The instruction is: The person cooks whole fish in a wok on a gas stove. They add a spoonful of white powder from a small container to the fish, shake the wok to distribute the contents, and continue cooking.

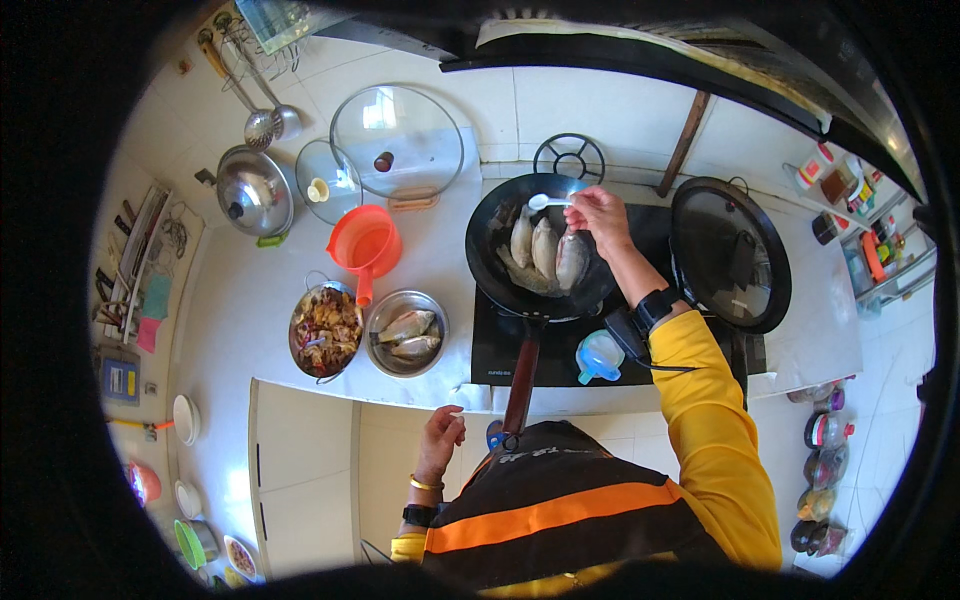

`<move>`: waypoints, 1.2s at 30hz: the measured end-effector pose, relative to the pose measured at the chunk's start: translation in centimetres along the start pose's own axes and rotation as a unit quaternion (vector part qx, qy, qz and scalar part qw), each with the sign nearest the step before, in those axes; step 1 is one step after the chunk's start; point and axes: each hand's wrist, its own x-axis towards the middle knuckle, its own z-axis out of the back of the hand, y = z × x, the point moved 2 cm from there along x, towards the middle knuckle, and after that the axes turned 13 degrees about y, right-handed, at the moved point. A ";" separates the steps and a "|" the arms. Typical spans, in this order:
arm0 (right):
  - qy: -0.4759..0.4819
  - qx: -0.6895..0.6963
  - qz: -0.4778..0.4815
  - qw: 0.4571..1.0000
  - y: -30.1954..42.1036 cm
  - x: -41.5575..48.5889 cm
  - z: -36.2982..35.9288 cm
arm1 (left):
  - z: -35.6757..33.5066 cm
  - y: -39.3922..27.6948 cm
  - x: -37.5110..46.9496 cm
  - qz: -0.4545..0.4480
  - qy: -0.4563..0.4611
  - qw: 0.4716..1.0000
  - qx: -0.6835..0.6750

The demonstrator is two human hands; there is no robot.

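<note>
Several whole fish (pixel 545 247) lie side by side in a dark wok (pixel 491 281) on the black cooktop (pixel 491 352). Over the far side of the wok, my right hand (pixel 600 219) pinches a small white spoon (pixel 541 202) by its handle. What the spoon's bowl holds is too small to tell. My left hand (pixel 442 442) hangs in front of the counter's edge, fingers apart and holding nothing, left of the wok's brown handle (pixel 523 386). An uncapped-looking small tub with a blue lid (pixel 600 357) stands on the cooktop beneath my right forearm.
More fish (pixel 409 335) lie in a steel bowl (pixel 373 352) beside a pan of cooked food (pixel 326 330). Behind them stands an orange ladle (pixel 367 236). Glass lids (pixel 420 127) lean on the wall. A black-rimmed lid (pixel 776 277) stands right of the wok.
</note>
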 end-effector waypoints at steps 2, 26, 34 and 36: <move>-0.009 -0.009 0.003 1.000 0.2 0.0 0.5 | 0.0 0.0 0.1 -0.002 0.000 1.000 -0.004; -0.045 -0.042 0.003 0.998 0.6 -5.4 3.6 | -0.4 0.2 0.6 -0.010 0.033 0.999 0.004; -0.075 -0.038 -0.004 0.996 0.6 -6.2 5.3 | -0.6 -0.4 1.0 -0.009 0.056 0.998 0.022; -0.072 -0.043 -0.009 0.996 0.6 -6.5 5.6 | -0.5 -0.4 1.1 -0.002 0.062 0.998 0.013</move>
